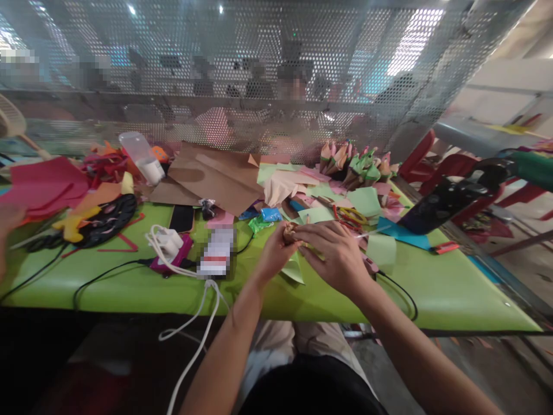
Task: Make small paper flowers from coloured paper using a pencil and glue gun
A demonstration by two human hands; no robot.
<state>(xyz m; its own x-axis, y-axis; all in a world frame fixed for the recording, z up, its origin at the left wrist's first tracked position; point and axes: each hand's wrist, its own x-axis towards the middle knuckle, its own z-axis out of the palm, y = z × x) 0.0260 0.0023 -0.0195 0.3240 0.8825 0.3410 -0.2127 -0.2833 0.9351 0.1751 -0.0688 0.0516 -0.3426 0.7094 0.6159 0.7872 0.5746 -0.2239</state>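
Just above the front part of the green padded table [453, 288], my left hand [276, 251] is closed around a small brown crumpled piece [289, 232] that looks like paper. From the right, my right hand [334, 251] reaches over with fingers together, their tips at the same piece. My fingers partly cover it. A light green paper sheet [294, 271] lies under my hands. Just behind them are a blue packet [271, 215] and a green wrapper [259, 226].
A phone [218, 251] and white cables [207, 317] lie left. Brown paper sheets [216, 176], red sheets [43, 181] and paper flowers [365, 164] fill the back. A dark bottle [440, 204] leans at right. Perforated metal [259, 75] rises behind. Part of another person's arm [6, 230] shows far left.
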